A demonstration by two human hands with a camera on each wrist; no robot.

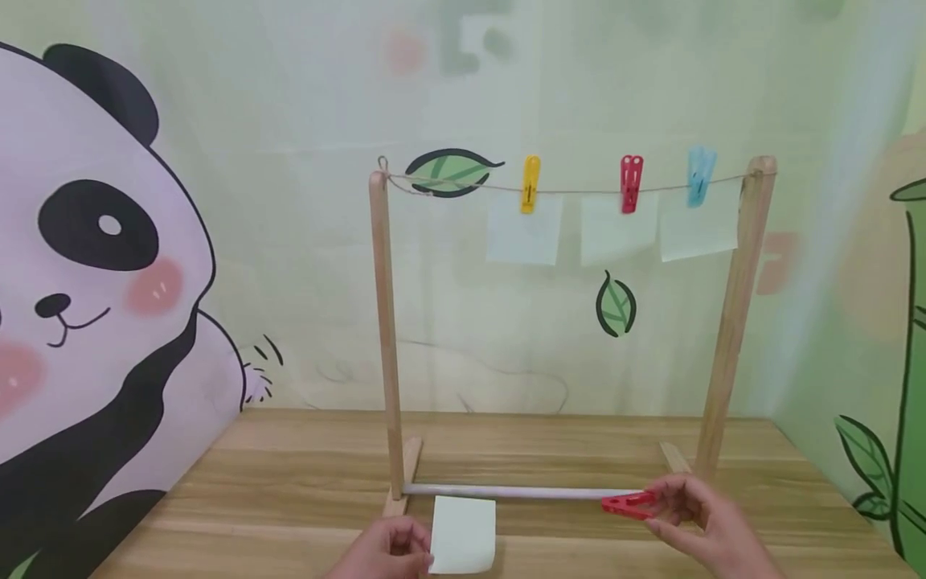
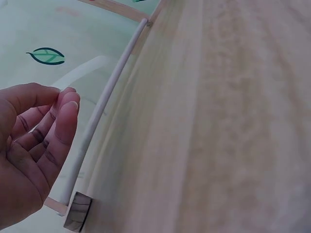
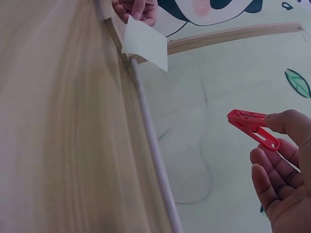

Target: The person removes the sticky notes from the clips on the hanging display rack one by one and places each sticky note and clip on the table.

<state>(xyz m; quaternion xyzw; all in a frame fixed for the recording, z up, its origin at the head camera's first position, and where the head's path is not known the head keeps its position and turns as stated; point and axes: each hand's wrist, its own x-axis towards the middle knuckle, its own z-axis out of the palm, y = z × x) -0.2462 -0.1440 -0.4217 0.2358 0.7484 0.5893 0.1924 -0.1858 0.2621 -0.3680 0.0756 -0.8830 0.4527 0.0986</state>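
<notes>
My left hand pinches a small pale square of paper by its left edge, low in the head view. In the right wrist view the paper is tilted, one corner pointing down. My right hand holds a red clothespin by its handle end, thumb on one arm and fingers on the other, tip pointing left. Above, a twine line carries three pale paper squares under a yellow clothespin, a red clothespin and a light blue clothespin.
A wooden frame with a left post and a right post holds the line, joined low down by a white rod. It stands on a wood-grain table. Behind hangs a backdrop with a printed panda and leaves.
</notes>
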